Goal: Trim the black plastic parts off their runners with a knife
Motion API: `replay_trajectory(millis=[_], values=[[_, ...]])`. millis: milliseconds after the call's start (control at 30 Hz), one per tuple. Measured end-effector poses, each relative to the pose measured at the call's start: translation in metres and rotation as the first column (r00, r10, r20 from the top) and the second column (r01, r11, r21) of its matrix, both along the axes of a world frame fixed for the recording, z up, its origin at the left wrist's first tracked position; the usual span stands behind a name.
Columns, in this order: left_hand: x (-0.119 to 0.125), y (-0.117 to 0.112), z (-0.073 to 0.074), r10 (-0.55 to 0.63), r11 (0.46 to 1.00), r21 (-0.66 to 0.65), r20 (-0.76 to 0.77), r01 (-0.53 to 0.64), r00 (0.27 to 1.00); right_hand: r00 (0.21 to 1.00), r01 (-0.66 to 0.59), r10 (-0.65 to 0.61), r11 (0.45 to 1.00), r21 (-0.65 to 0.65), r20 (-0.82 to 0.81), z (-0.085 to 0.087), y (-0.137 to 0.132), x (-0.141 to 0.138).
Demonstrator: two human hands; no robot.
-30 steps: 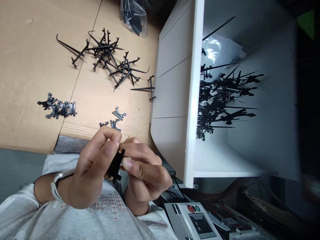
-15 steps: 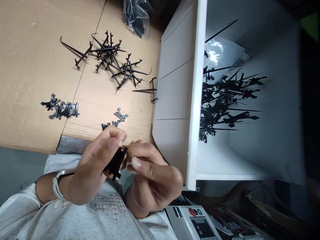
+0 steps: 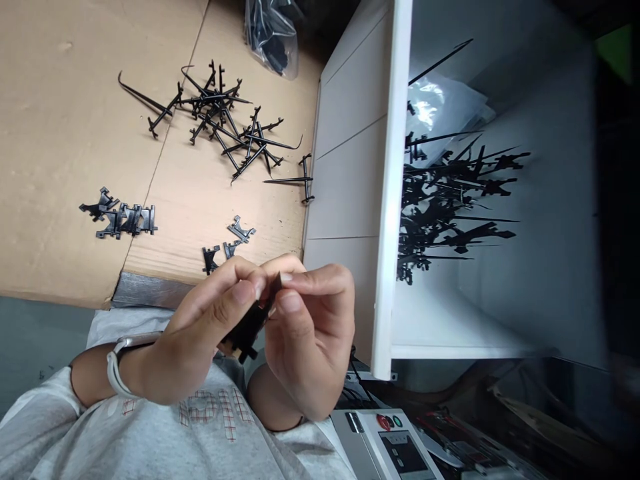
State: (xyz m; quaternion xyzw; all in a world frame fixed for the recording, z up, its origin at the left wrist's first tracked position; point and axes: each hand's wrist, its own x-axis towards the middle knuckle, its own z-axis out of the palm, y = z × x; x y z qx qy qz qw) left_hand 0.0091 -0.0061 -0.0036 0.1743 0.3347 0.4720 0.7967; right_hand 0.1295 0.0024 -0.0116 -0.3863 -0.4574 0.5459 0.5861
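Both my hands meet in front of my chest around a small black plastic part (image 3: 249, 325). My left hand (image 3: 195, 340) pinches it between thumb and fingers. My right hand (image 3: 307, 333) grips its upper end with thumb and forefinger. Just beyond my hands, a few small black clips (image 3: 227, 243) lie on the cardboard sheet (image 3: 75, 133). A row of similar clips (image 3: 120, 217) lies further left. A heap of long black sprue pieces (image 3: 225, 120) sits at the far side of the cardboard.
A white bin (image 3: 387, 200) stands to the right, holding many black sprue pieces (image 3: 445, 207) and a clear bag (image 3: 435, 107). Another clear bag of black parts (image 3: 273, 33) lies at the top. A control box with red and green buttons (image 3: 387, 427) sits at the bottom right.
My right hand has risen and turned, its thumb and forefinger now closing on the part's upper end. The part has tilted. My left hand keeps its pinch.
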Motion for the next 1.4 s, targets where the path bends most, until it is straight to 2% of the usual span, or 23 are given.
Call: replay_trajectory(millis=[133,267,400,433,500,600,667,833,1033,1233,1400], values=[[0.003,0.001,0.002,0.109,0.994,0.026,-0.035,-0.109,0.993,0.996,-0.021,0.017,0.999,-0.040,-0.082,0.000,0.001,0.001],[0.003,-0.001,0.003,0.087,0.993,0.094,-0.096,-0.078,0.992,0.994,-0.051,0.045,0.997,-0.059,-0.102,0.000,0.004,0.001],[0.002,-0.001,0.002,0.084,0.990,0.120,-0.110,-0.070,0.990,0.997,0.032,-0.037,0.996,-0.080,-0.062,0.001,0.004,0.001],[0.002,0.000,0.002,0.092,0.991,0.111,-0.111,-0.079,0.990,0.998,0.044,-0.046,0.998,-0.044,-0.035,0.000,0.003,0.002],[0.002,0.001,0.004,0.108,0.992,0.084,-0.127,-0.098,0.986,0.998,0.036,-0.043,0.991,0.127,0.049,-0.002,0.002,0.003],[0.001,0.003,0.008,0.098,0.994,0.056,-0.133,-0.091,0.986,0.974,-0.032,-0.063,0.911,0.411,0.216,-0.009,0.000,0.004],[0.001,0.003,0.010,0.087,0.996,0.048,-0.117,-0.082,0.989,0.958,-0.039,-0.107,0.872,0.488,0.267,-0.012,-0.001,0.004],[0.000,0.000,0.012,0.093,0.994,0.064,-0.089,-0.087,0.992,0.943,0.009,-0.174,0.865,0.502,0.283,-0.013,-0.002,0.000],[0.000,-0.003,0.015,0.104,0.989,0.115,-0.077,-0.095,0.992,0.940,-0.001,-0.183,0.845,0.535,0.289,-0.013,-0.005,-0.001],[0.001,-0.002,0.018,0.100,0.992,0.083,-0.044,-0.096,0.994,0.912,0.039,-0.246,0.848,0.529,0.327,-0.013,-0.008,0.001],[0.001,-0.002,0.020,0.088,0.995,0.052,-0.047,-0.086,0.995,0.894,0.064,-0.302,0.818,0.571,0.331,-0.017,-0.009,-0.002]])
